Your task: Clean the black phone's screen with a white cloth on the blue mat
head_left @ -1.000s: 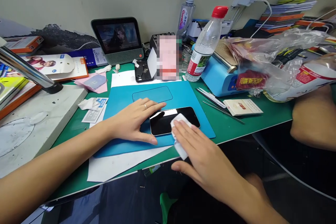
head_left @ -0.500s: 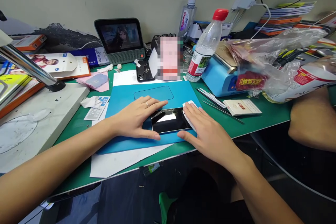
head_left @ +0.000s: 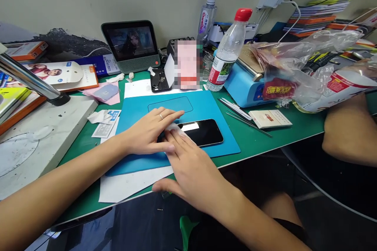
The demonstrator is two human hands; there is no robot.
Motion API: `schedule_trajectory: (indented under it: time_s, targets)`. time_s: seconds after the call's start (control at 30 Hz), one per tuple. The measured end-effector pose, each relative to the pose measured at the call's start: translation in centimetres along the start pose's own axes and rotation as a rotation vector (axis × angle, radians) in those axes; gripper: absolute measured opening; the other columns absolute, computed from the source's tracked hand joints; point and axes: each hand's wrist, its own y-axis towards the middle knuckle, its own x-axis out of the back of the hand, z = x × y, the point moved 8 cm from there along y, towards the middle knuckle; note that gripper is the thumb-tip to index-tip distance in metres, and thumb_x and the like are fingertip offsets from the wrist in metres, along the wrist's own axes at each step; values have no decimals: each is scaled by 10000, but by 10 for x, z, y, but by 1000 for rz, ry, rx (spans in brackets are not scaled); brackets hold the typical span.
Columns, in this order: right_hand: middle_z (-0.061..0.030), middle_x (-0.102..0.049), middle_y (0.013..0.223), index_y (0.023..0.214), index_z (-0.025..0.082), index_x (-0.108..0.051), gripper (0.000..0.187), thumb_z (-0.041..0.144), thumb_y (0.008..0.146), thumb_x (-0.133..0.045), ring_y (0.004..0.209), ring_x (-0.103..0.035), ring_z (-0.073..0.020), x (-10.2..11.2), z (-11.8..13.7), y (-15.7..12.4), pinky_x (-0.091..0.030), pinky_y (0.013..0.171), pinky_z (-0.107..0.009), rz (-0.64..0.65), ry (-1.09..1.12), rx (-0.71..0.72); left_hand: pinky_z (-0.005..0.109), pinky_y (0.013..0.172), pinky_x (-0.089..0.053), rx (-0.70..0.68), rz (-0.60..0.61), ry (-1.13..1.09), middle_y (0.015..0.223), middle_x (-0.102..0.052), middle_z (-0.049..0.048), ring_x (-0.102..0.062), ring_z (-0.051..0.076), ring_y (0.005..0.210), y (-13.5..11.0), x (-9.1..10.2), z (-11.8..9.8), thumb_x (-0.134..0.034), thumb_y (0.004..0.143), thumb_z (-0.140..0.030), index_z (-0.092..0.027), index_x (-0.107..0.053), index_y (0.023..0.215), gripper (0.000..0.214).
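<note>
A black phone lies screen up on a blue mat near the desk's front edge. My left hand lies flat on the mat, fingers spread around the phone's left end, holding it in place. My right hand presses a white wipe with flat fingers onto the left part of the screen; most of the wipe is hidden under the fingers. The right half of the screen is uncovered.
White paper sticks out under the mat. Tweezers and a cigarette pack lie to the right. Behind stand a red-capped bottle, a small screen, a blue machine and a plastic bag. Another person's arm rests at the right.
My right hand slid the wipe from the phone's right end to its left end, uncovering the right half of the screen. The left hand stayed in place.
</note>
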Motion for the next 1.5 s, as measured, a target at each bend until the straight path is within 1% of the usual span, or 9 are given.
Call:
schedule_trajectory:
  time_s: [0.2, 0.33, 0.5, 0.7, 0.8, 1.0, 1.17, 1.33, 1.5]
  targets:
    - [-262, -429, 1599, 1481, -11, -514, 916, 705, 911, -558, 1532, -351, -348, 10, -3, -37, -351, 1254, -506, -7, -47, 25, 490, 1025, -425, -21, 32, 6, 1429, -551, 185, -541, 350, 1217, 1, -3, -4, -499, 914, -800, -206, -242, 1618, 957]
    - [-223, -450, 1597, 1497, 2, -501, 804, 624, 987, -511, 1526, -366, -331, 29, -35, -56, -384, 1235, -515, -5, -87, -35, 471, 1011, -433, -22, 50, 27, 1398, -569, 172, -556, 339, 1200, 1, -5, -4, -627, 889, -733, -201, -242, 1607, 974]
    - [-182, -417, 1630, 1562, 56, -425, 738, 566, 1031, -474, 1545, -332, -308, 43, -69, -76, -386, 1228, -544, -5, -74, -134, 462, 1010, -437, -26, 47, 25, 1329, -606, 159, -571, 320, 1176, 2, -3, -6, -651, 928, -605, -170, -358, 1514, 787]
    - [-155, -371, 1661, 1619, 138, -345, 738, 565, 1032, -476, 1559, -296, -306, 40, -86, -71, -346, 1241, -565, 19, -50, -198, 452, 1011, -450, -21, 44, -20, 1272, -640, 134, -592, 301, 1143, 5, -2, -8, -678, 907, -572, -174, -492, 1325, 607]
    - [-193, -349, 1662, 1613, 109, -352, 806, 632, 1010, -464, 1561, -282, -331, 40, -94, -57, -343, 1235, -584, 43, -50, -245, 443, 990, -455, -15, 42, -36, 1270, -639, 128, -592, 294, 1133, 5, -2, -7, -690, 899, -590, -182, -490, 1329, 625]
    - [-238, -317, 1662, 1567, 3, -403, 938, 718, 963, -468, 1575, -226, -368, 25, -62, -13, -263, 1276, -555, 142, 51, -203, 484, 1068, -407, -39, -13, -92, 1412, -556, 166, -523, 327, 1259, 4, 3, -7, -491, 991, -645, -189, -420, 1428, 635]
    - [-222, -275, 1690, 1618, 17, -287, 1031, 735, 923, -538, 1584, -226, -326, 9, -19, 10, -204, 1309, -466, 22, 146, -74, 502, 1056, -418, -32, -22, -87, 1388, -576, 168, -528, 330, 1235, 3, 4, -6, -409, 1031, -558, -192, -424, 1426, 539]
    - [-259, -310, 1658, 1563, -9, -399, 999, 726, 907, -566, 1569, -243, -363, 0, -5, -11, -271, 1284, -505, 35, 76, -56, 472, 1023, -433, -24, 24, -83, 1356, -594, 161, -550, 319, 1206, 4, 1, -7, -452, 1018, -573, -182, -457, 1403, 549]
    - [-193, -406, 1628, 1535, 31, -466, 813, 617, 978, -547, 1531, -360, -316, 18, -18, -44, -349, 1254, -475, 30, -4, -42, 458, 1023, -421, -26, 27, -77, 1316, -614, 145, -573, 311, 1179, 5, 0, -8, -552, 967, -657, -176, -463, 1399, 654]
